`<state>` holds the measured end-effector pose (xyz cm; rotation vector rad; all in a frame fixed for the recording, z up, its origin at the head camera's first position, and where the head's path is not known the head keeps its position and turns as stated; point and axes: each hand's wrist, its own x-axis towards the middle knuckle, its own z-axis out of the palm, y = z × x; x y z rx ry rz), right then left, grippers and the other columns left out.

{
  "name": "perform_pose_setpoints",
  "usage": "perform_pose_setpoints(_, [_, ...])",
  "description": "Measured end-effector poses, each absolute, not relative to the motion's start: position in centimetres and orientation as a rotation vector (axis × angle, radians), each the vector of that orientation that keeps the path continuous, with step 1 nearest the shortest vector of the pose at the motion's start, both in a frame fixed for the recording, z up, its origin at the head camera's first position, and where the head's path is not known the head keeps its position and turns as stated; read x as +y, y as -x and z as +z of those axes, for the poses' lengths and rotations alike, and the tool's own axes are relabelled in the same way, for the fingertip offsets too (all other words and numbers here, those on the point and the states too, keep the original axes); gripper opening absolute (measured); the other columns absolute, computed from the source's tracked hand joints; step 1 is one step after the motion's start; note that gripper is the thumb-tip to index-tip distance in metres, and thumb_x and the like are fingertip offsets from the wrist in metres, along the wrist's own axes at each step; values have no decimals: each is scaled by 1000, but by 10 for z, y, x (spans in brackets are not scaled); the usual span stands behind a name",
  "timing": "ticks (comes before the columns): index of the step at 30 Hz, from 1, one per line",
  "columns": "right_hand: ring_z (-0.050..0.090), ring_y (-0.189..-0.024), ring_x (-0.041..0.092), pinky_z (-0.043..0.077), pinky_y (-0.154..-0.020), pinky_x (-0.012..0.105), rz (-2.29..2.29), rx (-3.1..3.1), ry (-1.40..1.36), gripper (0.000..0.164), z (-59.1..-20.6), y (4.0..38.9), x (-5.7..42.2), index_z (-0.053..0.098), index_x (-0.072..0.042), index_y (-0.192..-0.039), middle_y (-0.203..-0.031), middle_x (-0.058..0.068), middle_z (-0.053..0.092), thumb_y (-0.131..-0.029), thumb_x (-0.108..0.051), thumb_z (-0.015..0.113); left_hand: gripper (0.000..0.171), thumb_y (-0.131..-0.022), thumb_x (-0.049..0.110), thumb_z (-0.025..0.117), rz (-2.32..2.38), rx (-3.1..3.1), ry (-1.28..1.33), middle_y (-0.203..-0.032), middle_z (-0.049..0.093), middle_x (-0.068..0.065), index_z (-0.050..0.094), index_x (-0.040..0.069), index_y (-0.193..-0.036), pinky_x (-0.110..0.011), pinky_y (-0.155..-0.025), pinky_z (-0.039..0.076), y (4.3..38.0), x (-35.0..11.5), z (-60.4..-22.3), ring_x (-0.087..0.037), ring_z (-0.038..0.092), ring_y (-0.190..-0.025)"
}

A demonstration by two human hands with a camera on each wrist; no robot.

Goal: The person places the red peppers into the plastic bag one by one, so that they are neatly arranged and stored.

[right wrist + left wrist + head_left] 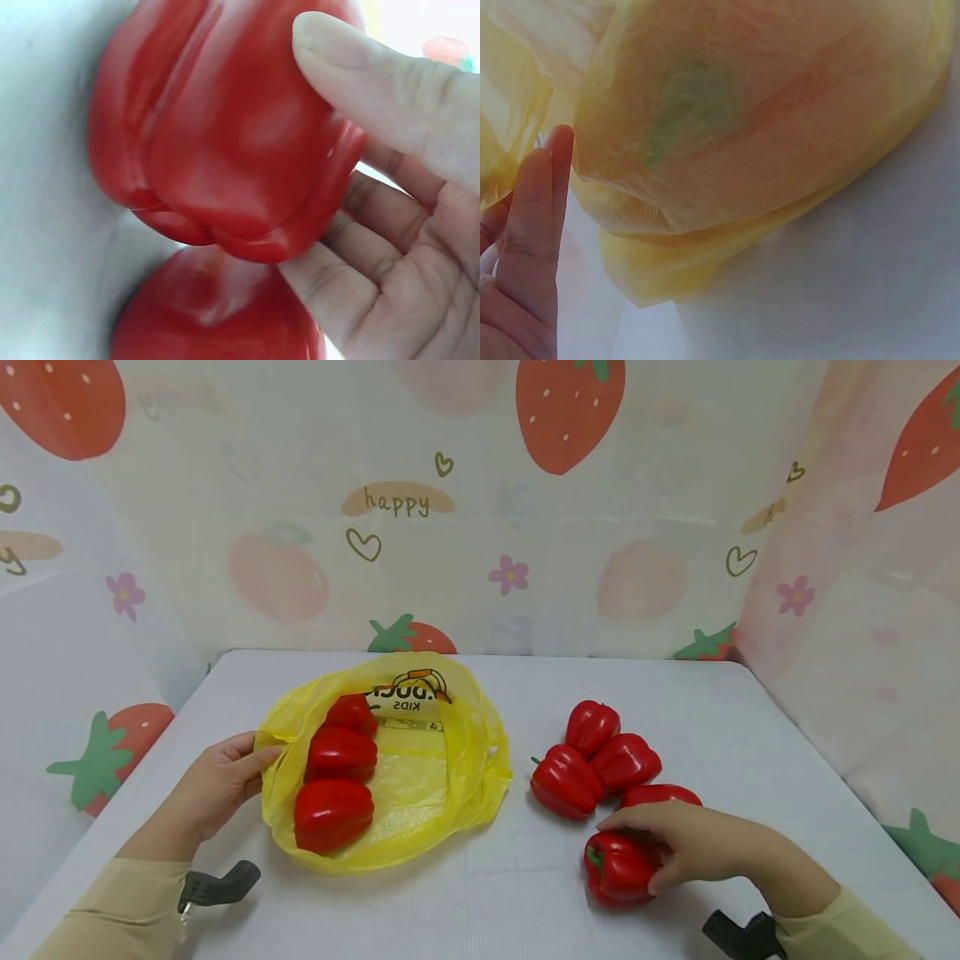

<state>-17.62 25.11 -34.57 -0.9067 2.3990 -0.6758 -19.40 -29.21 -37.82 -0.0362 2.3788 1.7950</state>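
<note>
**Gripping a red bell pepper (618, 877) to the right of a yellow plastic bag (480, 793)**

The right hand (705, 843) is closed around the pepper, thumb on one side and fingers on the other; its green stem points toward the bag's side. Whether the pepper touches the white table (510, 893) cannot be told. Just behind it sits a partly hidden pepper (663, 792), and beyond that three peppers cluster together: a far pepper (592, 727), a right-hand pepper (628, 762) and a left-hand pepper (566, 782).

The left hand (217, 785) pinches the bag's left rim between thumb and fingers. Inside the open bag, three bagged peppers (333, 816) line up along its left wall; mirrored lettering, "KIDS", shows at the back. Strawberry-print cloth (555, 518) hangs behind the table.
</note>
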Motion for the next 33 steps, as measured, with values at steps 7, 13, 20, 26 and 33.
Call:
perform_pose_setpoints(7, [47,-110,16,50,-77,24,-684,2404,954,58,-350,181,240,52,-34,-123,-117,-12,52,-71,-28,78,64,-91,43,51,1798,2377,33,-110,55,10,35,1,-137,-22,-81,50,195,-292,-379,-8,57,-94])
perform_pose_setpoints(13, [46,-112,16,50,-77,25,-691,2407,895,58,-351,184,234,53,-35,-122,-118,-13,52,-71,-30,78,65,-90,45,51,1772,2397,45,-115,54,5,36,2,-137,-22,-83,49,195,-291,-381,-9,57,-96])
perform_pose_setpoints(20, [46,-113,21,52,-77,32,-608,2434,844,64,-349,182,232,52,-27,-126,-118,-8,52,-69,-27,79,66,-89,47,51,1765,2399,45,-114,55,5,37,3,-136,-23,-83,49,197,-291,-382,-11,57,-96])
perform_pose_setpoints(26, [47,-113,18,53,-76,34,-569,2456,836,70,-352,181,228,50,-31,-128,-118,-12,53,-66,-26,81,63,-89,45,51,1784,2382,30,-108,57,9,39,2,-134,-22,-81,50,197,-292,-381,-10,57,-94])
perform_pose_setpoints(33, [47,-113,17,51,-79,33,-598,2458,872,69,-356,180,224,49,-29,-129,-119,-13,52,-68,-30,80,63,-90,45,51,1786,2376,41,-108,57,10,39,2,-134,-22,-81,50,197,-291,-381,-9,56,-94])
